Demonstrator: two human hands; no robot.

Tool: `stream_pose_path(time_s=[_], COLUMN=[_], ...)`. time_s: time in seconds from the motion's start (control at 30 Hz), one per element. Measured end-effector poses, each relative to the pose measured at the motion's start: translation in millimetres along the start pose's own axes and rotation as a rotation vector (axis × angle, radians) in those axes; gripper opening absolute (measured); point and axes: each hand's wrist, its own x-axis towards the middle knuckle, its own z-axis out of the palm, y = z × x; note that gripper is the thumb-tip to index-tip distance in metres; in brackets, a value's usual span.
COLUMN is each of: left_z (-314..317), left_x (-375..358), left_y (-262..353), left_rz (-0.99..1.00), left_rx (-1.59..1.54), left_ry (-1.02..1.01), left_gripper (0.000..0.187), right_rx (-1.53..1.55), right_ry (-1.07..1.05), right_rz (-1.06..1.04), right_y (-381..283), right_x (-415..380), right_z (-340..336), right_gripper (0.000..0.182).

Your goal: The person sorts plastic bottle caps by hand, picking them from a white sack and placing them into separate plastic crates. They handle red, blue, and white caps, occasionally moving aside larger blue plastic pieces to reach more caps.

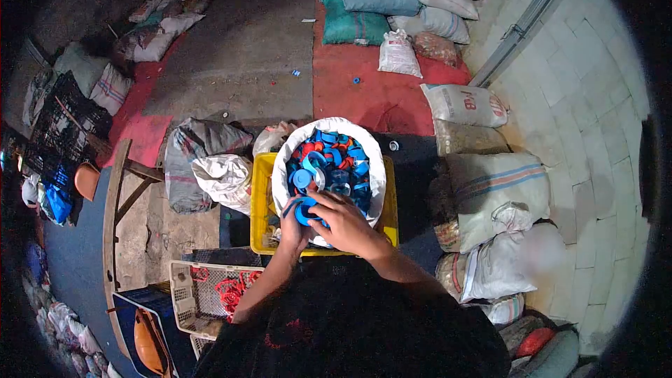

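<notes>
Close to my body, a blue plastic cap [305, 211] with a ring-like rim is held between both hands. My left hand [292, 229] grips it from the left, fingers closed round its edge. From the right, my right hand [343, 224] has its fingers closed on the cap's other side. Just beyond them is a white sack [376, 168] with a rolled-down rim, filled with blue and red plastic caps [336, 150]. A round blue lid [302, 179] lies on top of the pile. The sack stands in a yellow crate [262, 199].
A cream basket [183, 301] with red plastic rings [229, 294] sits at my left. Beside the yellow crate are a white bag [222, 175] and a grey sack [203, 140]. Filled sacks [497, 182] line the right wall; more sacks [371, 0] are stacked at the back.
</notes>
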Motion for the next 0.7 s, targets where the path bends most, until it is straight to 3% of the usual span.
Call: stream_pose_path(time_s=[0.1,0.3,0.4,0.53,0.6,0.7], left_z=[-4.5,2.4,-9.2,-2.1,-5.4,-9.9], left_x=[-4.4,-9.6,-2.2,-8.1,-8.2,-8.1], left_y=[-1.5,9.5,4.3,7.8,10.1,11.3], left_rz=[0.058,-0.059,-0.131,-0.114,-0.106,-0.101], left_rx=[0.028,-0.021,-0.014,0.007,0.007,-0.007], left_ry=[-0.019,-0.027,-0.019,0.047,0.043,0.09], left_gripper=[0.031,0.033,0.038,0.042,0.042,0.04], right_rx=[0.047,0.076,0.048,0.46,0.462,-0.004], right_ry=[-0.058,-0.174,-0.129,-0.05,0.139,0.093], right_rz=[0.011,0.07,0.043,0.141,0.244,0.377], right_y=[-1.0,-9.9,-12.1,16.1,45.8,94.5], right_x=[1.6,12.0,15.4,18.7,16.8,-4.9], right_z=[5.8,-9.8,-17.7,-24.0,-19.6,-9.3], right_gripper=[0.025,0.031,0.034,0.035,0.041,0.044])
